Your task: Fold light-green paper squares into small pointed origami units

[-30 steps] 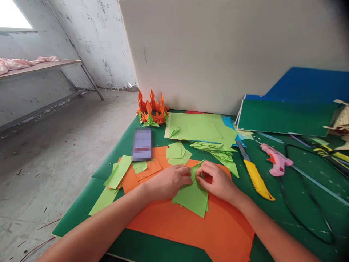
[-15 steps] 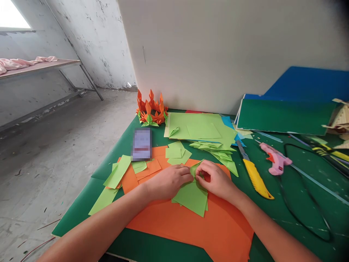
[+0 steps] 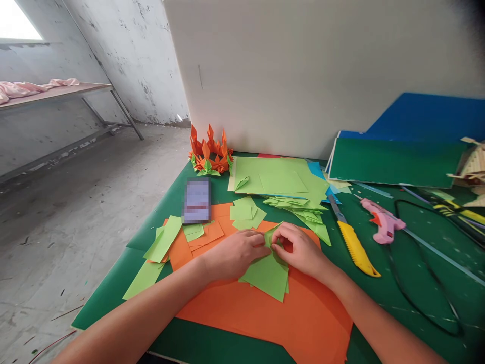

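A small piece of light green paper (image 3: 272,235) is partly folded, its point standing up between my two hands. My right hand (image 3: 301,250) pinches its right side with thumb and forefinger. From the left, my left hand (image 3: 240,254) presses its closed fingers against the same piece; its fingertips are partly hidden. Under both hands lie a few square green sheets (image 3: 267,277), stacked unevenly on a large orange sheet (image 3: 261,316).
An origami crown of orange and green (image 3: 210,154) stands at the back left, behind a blurred phone (image 3: 196,200). Folded green pieces (image 3: 303,211) lie ahead. To the right are a yellow cutter (image 3: 356,247), a pink glue gun (image 3: 382,220) with its black cord, and a leaning green board (image 3: 397,161).
My left fingers have shifted slightly to the right over the green paper, closer to my right hand. My right hand has hardly moved.
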{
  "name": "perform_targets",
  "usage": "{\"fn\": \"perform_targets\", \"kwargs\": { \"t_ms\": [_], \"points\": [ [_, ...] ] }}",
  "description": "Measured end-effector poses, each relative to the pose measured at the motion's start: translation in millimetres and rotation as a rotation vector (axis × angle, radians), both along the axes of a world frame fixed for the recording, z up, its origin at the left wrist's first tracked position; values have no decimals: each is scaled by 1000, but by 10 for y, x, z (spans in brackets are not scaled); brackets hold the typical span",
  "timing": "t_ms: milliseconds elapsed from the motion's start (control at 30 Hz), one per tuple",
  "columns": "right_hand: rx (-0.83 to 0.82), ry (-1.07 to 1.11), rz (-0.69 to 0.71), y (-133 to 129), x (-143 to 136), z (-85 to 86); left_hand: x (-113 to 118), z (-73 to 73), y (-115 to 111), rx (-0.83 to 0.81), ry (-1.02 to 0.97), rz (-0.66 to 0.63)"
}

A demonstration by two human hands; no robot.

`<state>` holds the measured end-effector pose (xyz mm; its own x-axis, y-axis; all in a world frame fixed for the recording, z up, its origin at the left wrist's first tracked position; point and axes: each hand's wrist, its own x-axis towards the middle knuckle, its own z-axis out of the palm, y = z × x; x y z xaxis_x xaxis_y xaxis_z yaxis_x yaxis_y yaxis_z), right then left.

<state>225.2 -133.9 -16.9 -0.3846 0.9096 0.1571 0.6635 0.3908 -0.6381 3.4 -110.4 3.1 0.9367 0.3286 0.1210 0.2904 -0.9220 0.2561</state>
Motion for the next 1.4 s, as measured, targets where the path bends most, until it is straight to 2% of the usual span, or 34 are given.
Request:
{"fn": "perform_targets", "kwargs": {
  "t_ms": [367, 533, 833, 1000, 1067, 1133, 1400],
  "points": [
    [-53, 30, -8, -2, 21, -36, 45, -19, -75, 3, -29, 102],
    [-73, 34, 9, -8, 38, -15, 61, -2, -82, -58, 16, 57],
    [-113, 50, 76, -36, 103, 47, 60, -4, -96, -54, -24, 62],
    [-196, 218, 101, -5, 187, 45, 49, 2, -93, -49, -19, 48],
    [-176, 290, 52, 7, 235, 34, 45, -3, -88, -40, -25, 40],
    [-139, 254, 42, 10, 275, 31, 41, -16, -83, -33, -32, 37],
    [119, 4, 256, 14, 362, 93, 26, -54, -82, -43, -28, 43]
  ]
}}
